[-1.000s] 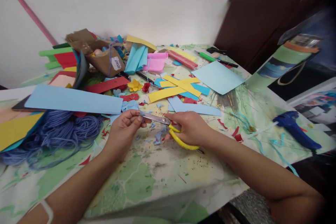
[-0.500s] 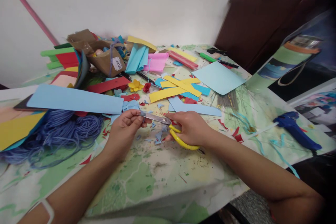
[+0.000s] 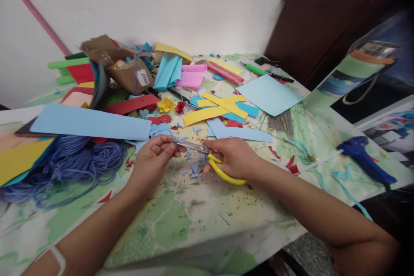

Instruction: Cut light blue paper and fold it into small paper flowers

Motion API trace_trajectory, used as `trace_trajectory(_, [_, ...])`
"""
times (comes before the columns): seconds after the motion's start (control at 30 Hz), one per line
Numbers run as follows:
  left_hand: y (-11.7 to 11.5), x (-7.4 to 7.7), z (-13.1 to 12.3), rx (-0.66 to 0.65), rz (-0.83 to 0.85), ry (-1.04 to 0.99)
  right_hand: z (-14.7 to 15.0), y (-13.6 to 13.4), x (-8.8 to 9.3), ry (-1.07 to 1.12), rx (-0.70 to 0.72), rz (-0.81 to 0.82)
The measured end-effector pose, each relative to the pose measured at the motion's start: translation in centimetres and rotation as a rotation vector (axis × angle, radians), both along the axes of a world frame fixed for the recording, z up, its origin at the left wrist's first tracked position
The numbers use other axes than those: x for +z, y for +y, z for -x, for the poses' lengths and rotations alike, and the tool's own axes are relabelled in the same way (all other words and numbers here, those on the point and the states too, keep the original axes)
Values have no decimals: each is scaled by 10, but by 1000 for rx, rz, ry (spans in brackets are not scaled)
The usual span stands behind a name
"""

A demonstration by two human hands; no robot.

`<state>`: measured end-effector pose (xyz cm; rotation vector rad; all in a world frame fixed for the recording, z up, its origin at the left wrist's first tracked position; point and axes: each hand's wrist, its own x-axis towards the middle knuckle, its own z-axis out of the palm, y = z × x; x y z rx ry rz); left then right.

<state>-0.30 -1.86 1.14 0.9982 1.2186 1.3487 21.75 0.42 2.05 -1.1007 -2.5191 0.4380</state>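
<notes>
Yellow-handled scissors are gripped in my right hand, with fingers round the handles. Their metal blades point left and reach the fingertips of my left hand. Those fingers are pinched together on a small piece of blue paper, mostly hidden by the fingers and blade tips. Cut blue paper scraps lie on the table beneath the scissors. Just behind my left hand rests a long light-blue paper strip. Crossed yellow paper strips lie beyond my right hand.
Blue yarn is heaped at the left. A cardboard box stands at the back among coloured paper. On the right are a blue glue gun, a pale-blue sheet, wire stems and a green bottle.
The view has shifted very slightly. Both hands and the scissors keep nearly the same position, with the blade tips still at my left fingertips.
</notes>
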Motion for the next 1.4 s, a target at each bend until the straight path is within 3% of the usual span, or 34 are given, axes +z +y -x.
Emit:
trace_trajectory(0.33, [-2, 6, -3, -17, -3, -12, -1, 0, 0, 7, 6, -9])
trace_trajectory(1.4, [0, 5, -2, -9, 2, -46, 0, 0, -4, 27, -27, -25])
